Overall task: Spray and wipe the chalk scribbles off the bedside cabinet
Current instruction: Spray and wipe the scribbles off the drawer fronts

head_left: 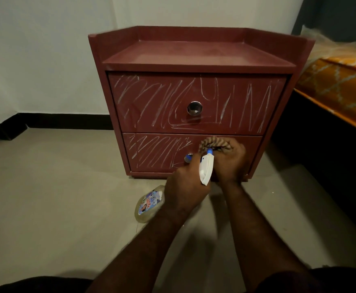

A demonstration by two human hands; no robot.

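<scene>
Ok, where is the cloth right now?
Head view: the striped cloth is in the right hand, against the lower drawer front, right of its knob.

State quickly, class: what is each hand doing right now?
Left hand: grips the spray bottle.
Right hand: holds the cloth against the lower drawer.

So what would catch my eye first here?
White chalk scribbles run across both drawer fronts of the red cabinet by the wall. At the bottom drawer, the right hand holds a striped cloth to the front; the left hand grips a spray bottle.
</scene>
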